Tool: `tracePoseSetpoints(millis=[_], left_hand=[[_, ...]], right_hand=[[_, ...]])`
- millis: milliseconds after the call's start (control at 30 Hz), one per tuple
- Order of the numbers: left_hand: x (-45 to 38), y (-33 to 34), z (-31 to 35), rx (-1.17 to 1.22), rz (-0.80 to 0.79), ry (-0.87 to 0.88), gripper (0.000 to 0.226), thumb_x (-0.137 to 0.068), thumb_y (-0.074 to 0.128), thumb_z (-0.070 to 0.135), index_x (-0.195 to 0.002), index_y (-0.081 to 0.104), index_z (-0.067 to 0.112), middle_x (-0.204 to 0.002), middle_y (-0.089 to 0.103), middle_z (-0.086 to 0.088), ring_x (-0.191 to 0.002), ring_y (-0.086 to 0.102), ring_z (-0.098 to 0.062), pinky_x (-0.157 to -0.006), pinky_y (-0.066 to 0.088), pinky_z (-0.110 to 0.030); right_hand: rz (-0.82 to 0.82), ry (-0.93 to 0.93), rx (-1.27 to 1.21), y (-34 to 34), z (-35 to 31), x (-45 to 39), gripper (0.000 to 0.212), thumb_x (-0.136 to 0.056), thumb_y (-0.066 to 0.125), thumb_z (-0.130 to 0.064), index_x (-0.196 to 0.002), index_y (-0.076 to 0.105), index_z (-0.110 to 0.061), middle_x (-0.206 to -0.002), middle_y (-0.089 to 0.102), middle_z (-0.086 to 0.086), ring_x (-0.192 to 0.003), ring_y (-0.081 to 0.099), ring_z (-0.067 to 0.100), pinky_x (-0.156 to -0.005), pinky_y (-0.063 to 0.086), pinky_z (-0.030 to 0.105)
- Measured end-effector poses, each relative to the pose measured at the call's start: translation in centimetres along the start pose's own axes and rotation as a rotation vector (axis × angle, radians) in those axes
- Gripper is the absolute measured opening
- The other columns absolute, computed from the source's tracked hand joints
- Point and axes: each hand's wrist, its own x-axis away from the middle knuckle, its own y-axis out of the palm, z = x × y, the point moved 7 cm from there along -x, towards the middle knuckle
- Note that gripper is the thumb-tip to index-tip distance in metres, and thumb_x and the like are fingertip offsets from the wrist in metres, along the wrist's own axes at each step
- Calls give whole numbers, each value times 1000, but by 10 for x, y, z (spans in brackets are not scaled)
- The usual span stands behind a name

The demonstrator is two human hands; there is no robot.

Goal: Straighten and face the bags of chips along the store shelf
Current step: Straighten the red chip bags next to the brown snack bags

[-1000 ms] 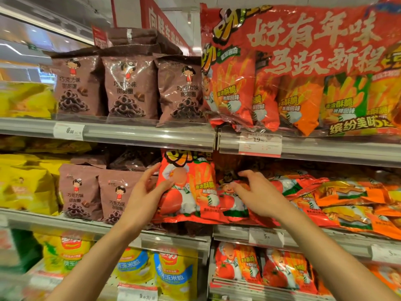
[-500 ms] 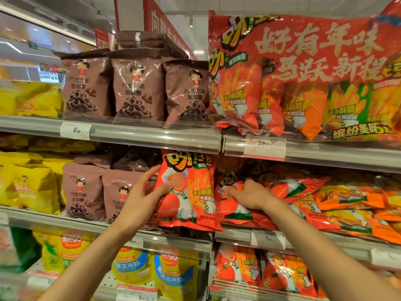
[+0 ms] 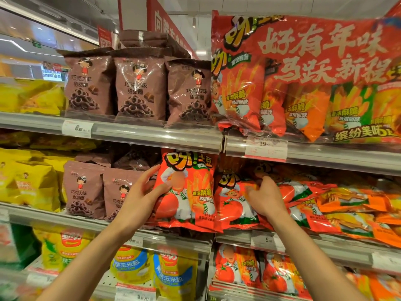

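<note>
An upright red tomato chip bag (image 3: 188,190) stands on the middle shelf (image 3: 178,237), facing out. My left hand (image 3: 141,196) holds its left edge, thumb on the front and fingers behind. A second red chip bag (image 3: 233,205) leans just to its right. My right hand (image 3: 263,198) grips this second bag near its upper right, fingers curled over the top edge. More red and orange bags (image 3: 338,209) lie flat and jumbled to the right on the same shelf.
Brown chocolate ring bags (image 3: 86,192) stand left of my left hand; yellow bags (image 3: 30,181) sit further left. The shelf above (image 3: 152,135) carries brown bags and a big red multipack (image 3: 303,72). Below are yellow corn bags (image 3: 173,276) and more red bags (image 3: 256,270).
My right hand has slid left and curled onto the second red bag, raising it more upright. My left hand kept its hold on the first bag.
</note>
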Motion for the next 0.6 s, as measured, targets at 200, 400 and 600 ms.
tracePoseSetpoints(millis=[200,400,600], left_hand=[[-2,-1,-5,-1,16,-25,46,-94,66,23,-133,52,43,-97,72,25,-90,71,4,-64,53,-11],[-4,1,-6,-12,9,-19,47,-94,65,25,-136,51,41,-91,73,28,-90,71,5,-65,54,-11],[-5,3,-7,-9,21,-24,46,-93,67,30,-133,53,47,-104,72,19,-96,71,-1,-77,54,-22]], right_hand=[[101,-138,-72,-5,-9,18,45,-96,56,-13,-140,48,-7,-136,54,16,-126,51,31,-100,41,34],[246,-274,-99,-12,-16,29,38,-96,56,-14,-134,54,-13,-128,55,9,-117,55,26,-87,36,25],[366,-131,-213,-12,-14,21,28,-96,56,-15,-120,58,-1,-135,49,19,-120,52,34,-97,42,37]])
